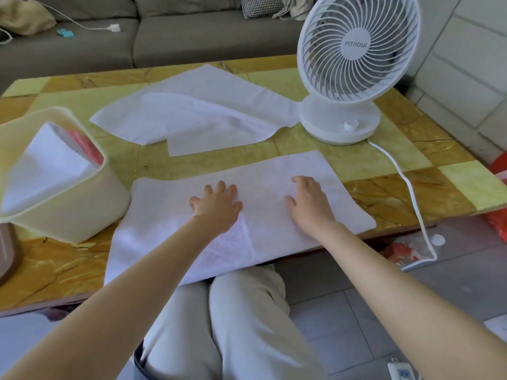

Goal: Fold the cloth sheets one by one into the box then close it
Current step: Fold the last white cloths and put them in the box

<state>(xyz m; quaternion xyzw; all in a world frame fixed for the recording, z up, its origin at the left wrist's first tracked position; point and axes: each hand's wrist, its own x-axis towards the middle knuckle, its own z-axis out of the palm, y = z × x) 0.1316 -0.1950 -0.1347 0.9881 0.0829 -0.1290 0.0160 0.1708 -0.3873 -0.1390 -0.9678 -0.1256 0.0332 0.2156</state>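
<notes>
White cloth (274, 204) lies flat along the near table (397, 193) edge, its near-left part hanging over. My left hand (216, 207) and right hand (310, 204) press on it palms down, fingers spread apart, gripping nothing. Left of it, touching its corner, sits the cream box (68, 215), open, with a folded white sheet (44, 171) inside. More sheets (197, 111) lie rumpled farther back, beside the fan (354, 67) on the right.
</notes>
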